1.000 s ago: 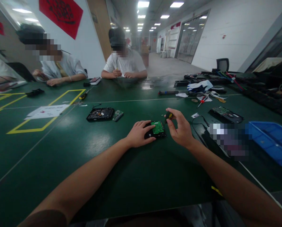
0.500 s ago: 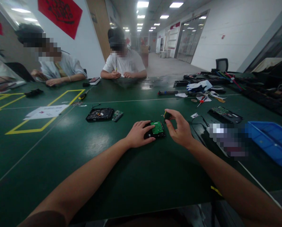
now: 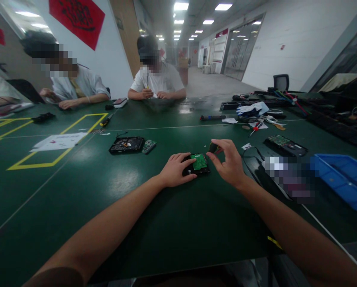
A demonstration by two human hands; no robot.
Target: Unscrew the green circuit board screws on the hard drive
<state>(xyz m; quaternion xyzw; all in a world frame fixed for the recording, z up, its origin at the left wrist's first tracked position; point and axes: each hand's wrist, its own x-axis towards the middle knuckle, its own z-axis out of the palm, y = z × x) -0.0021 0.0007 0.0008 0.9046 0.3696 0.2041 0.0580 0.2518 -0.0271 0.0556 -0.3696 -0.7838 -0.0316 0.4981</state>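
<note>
A hard drive [image 3: 200, 162] with its green circuit board facing up lies flat on the green table. My left hand [image 3: 176, 170] holds it from the left, with the thumb along the near edge and fingers across the board. Just off the drive's right end, my right hand [image 3: 230, 164] pinches a black-and-yellow screwdriver [image 3: 213, 148] by its handle between thumb and fingers. I cannot make out the screwdriver's shaft or tip. Tiny pieces, perhaps screws [image 3: 204, 146], lie beyond the drive.
To the left are an opened drive case [image 3: 126, 145] and a loose circuit board [image 3: 149, 146]. Another drive [image 3: 285, 145], a red screwdriver [image 3: 255, 126] and a blue tray [image 3: 342, 179] sit to the right. Two people [image 3: 157, 79] work across the table [image 3: 172, 223].
My right hand has turned the screwdriver slightly, its fingers shifting and the handle now tilted differently. My left hand and the hard drive stay in place.
</note>
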